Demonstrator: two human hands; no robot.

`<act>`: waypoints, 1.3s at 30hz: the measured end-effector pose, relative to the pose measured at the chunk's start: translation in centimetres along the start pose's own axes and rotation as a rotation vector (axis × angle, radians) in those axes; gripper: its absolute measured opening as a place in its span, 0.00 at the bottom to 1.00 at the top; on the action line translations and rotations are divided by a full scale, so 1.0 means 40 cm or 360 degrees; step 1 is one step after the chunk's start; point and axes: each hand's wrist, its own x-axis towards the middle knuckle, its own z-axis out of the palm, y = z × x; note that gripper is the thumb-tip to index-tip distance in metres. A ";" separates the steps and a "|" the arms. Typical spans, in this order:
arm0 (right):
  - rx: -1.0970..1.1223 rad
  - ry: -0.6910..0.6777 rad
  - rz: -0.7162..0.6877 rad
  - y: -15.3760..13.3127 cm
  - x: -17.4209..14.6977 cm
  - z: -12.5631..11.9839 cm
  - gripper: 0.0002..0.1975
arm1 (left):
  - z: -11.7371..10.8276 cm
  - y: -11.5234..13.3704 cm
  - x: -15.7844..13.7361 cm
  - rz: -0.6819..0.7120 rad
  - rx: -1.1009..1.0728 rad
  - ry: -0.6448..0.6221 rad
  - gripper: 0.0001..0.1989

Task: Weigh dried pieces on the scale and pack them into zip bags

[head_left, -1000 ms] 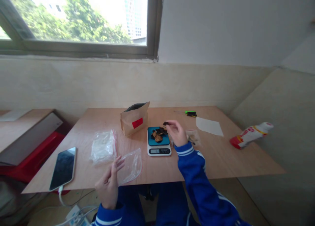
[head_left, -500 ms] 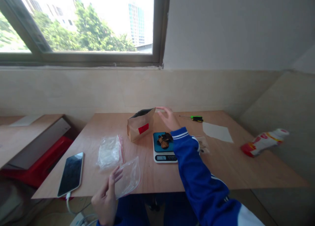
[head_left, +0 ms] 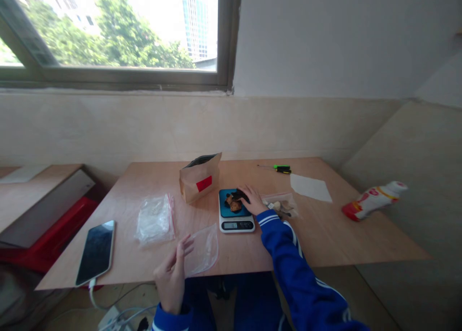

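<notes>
My left hand [head_left: 173,268] holds a clear zip bag [head_left: 204,249] with a pink-red seal, low over the table's front edge. Dark brown dried pieces [head_left: 235,205] lie on the blue top of a small white digital scale [head_left: 237,226]. My right hand [head_left: 252,199] reaches over the scale's right side, its fingers on the darkest of these pieces; whether they grip it is hard to see. Behind the scale stands an open brown paper pouch [head_left: 197,182] with a red label. Right of the scale, partly behind my right hand, lies a filled clear bag [head_left: 283,206] with pale and dark pieces.
A stack of clear zip bags [head_left: 155,219] and a phone [head_left: 96,252] on a white cable lie at the left. Two screwdrivers [head_left: 283,169], a white paper sheet [head_left: 310,187] and a tilted red-and-white bottle [head_left: 373,201] are at the right. A wall and window rise behind the table.
My right hand has come down from beside the paper pouch's opening to the pieces on the scale. My left hand and its bag have shifted right, towards the scale. The view has turned slightly.
</notes>
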 end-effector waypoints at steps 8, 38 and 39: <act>0.0222 -0.0116 -0.0040 0.018 0.025 -0.012 0.18 | 0.033 0.030 0.042 -0.0146 -0.0157 -0.0037 0.24; 0.0877 0.0470 0.0175 -0.190 -0.074 -0.084 0.17 | 0.148 0.077 0.104 -0.0321 -0.0151 -0.0213 0.22; 0.0883 0.0419 0.0074 -0.229 -0.078 -0.101 0.16 | 0.148 0.080 0.104 -0.0318 -0.0138 -0.0218 0.22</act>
